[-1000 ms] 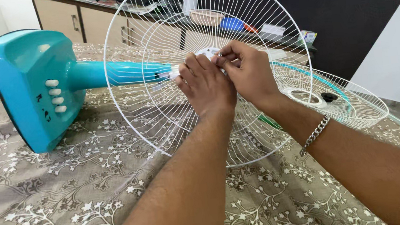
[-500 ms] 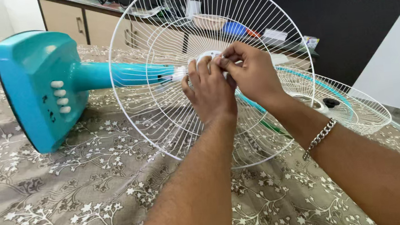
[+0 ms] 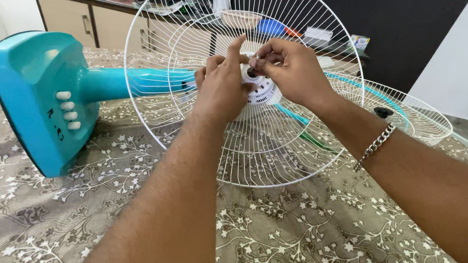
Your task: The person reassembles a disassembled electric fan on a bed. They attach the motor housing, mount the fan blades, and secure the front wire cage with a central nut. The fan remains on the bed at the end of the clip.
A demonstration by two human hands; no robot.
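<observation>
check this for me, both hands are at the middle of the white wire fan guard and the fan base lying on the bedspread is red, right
Not quite. The fan base is turquoise blue, not red, as the head view shows. The rest holds: the left hand and right hand are both at the middle of the white wire fan guard, over the bedspread.

Fan base (image 3: 42,101) laid on bedspread (image 3: 54,223) at nine o'clock, guard (image 3: 190,33) stood at centre, both hands met at hub (image 3: 261,89), second guard (image 3: 416,119) laid flat at three o'clock, cabinet (image 3: 80,20) set behind at eleven o'clock
</observation>
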